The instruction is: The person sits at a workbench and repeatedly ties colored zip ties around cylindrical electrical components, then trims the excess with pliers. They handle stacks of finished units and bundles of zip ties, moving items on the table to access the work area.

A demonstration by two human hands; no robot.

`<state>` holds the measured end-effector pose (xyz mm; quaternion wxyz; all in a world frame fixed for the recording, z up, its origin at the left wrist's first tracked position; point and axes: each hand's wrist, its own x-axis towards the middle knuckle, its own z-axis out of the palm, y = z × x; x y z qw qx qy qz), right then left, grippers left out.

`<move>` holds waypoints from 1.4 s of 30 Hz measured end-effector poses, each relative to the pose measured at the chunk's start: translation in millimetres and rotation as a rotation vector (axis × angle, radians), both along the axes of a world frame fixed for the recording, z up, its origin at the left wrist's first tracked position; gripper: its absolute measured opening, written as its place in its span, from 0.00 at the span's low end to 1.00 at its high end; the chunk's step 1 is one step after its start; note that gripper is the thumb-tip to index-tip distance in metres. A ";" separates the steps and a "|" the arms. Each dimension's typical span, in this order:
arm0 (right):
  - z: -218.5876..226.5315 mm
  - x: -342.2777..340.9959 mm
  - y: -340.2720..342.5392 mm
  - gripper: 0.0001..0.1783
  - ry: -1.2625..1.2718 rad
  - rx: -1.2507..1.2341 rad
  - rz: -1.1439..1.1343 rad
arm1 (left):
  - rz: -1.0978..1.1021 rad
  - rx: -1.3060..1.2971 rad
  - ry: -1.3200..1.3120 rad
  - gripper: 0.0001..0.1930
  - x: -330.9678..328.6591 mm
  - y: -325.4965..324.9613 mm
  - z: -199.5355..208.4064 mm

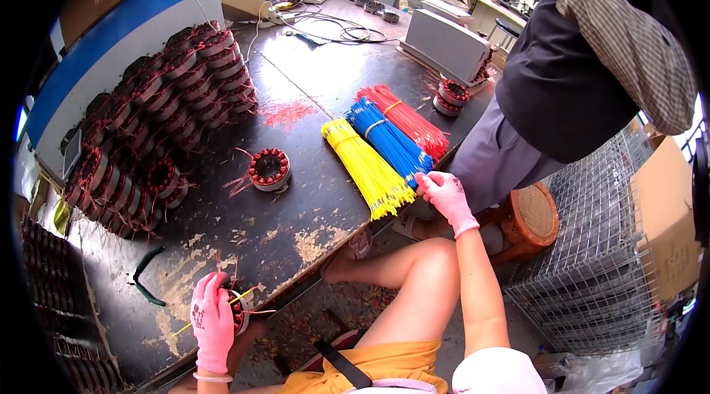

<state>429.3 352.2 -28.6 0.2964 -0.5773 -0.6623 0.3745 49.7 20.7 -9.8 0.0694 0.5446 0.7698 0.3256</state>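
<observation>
My left hand, in a pink glove, is closed around a ring-shaped motor stator at the table's near edge. A yellow wire and thin red leads stick out from this stator. My right hand, also in a pink glove, pinches at the near ends of a bundle of blue wires; how many wires are between the fingers is hidden. The blue bundle lies between a yellow wire bundle and a red wire bundle, each tied with a band.
Another stator lies mid-table. Green-handled pliers rest nearer me. Stacked stators fill the left side. A grey box and cables stand farther back. Another person stands at the right, near a wooden stool and wire cages.
</observation>
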 end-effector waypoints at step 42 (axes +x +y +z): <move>9.9 -248.1 -181.1 0.10 0.226 -0.161 0.899 | 0.187 0.236 -0.016 0.16 16.5 2.3 -10.6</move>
